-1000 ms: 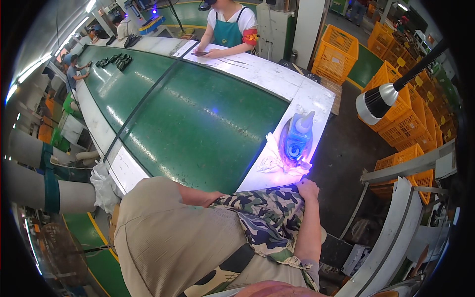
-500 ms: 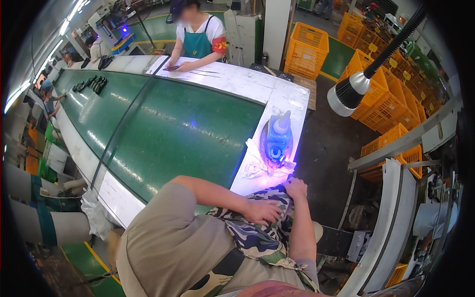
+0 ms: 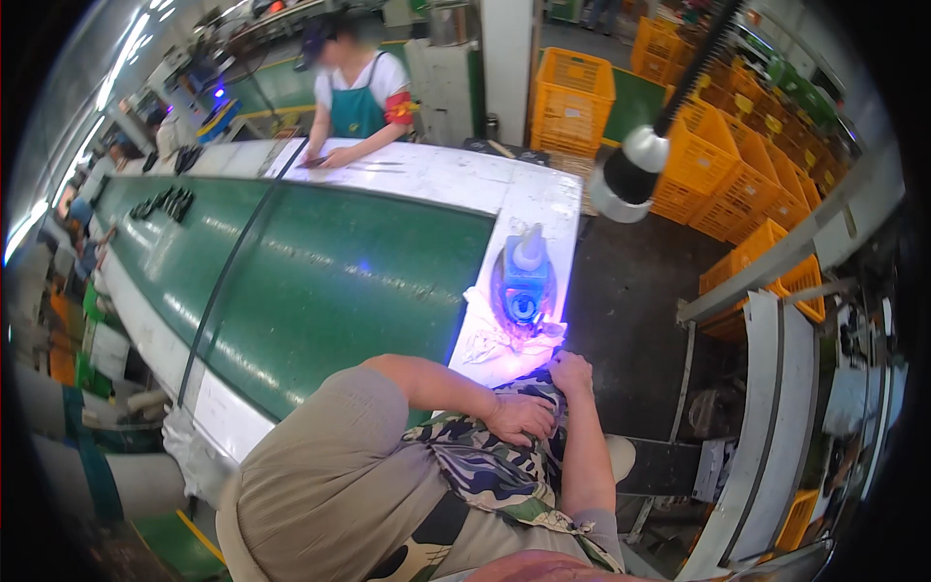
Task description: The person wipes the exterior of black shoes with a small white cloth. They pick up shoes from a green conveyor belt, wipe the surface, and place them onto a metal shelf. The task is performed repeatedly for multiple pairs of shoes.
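My left hand [image 3: 522,419] lies on the camouflage apron [image 3: 490,464] over my lap, its fingers stretched out and holding nothing. Just right of it, my right hand [image 3: 571,373] is closed at the apron's upper edge, beside the near end of the white table border. Whatever its curled fingers grip is hidden. Beyond my hands stands a blue container [image 3: 527,281] with a pale cone-shaped nozzle [image 3: 529,248] on top, lit by blue-violet light. A crumpled white cloth [image 3: 488,341] lies at its near left side.
A green conveyor belt [image 3: 339,272] runs away to the left, with black items [image 3: 173,204] at its far end. Across it, a co-worker [image 3: 356,102] in a green apron handles something small. A lamp [image 3: 628,179] hangs at right, before stacked orange crates [image 3: 708,160].
The whole view has shifted, so the table, lamp and co-worker appear farther left. My left hand's fingers are less spread on the apron. My right hand stays closed in its place.
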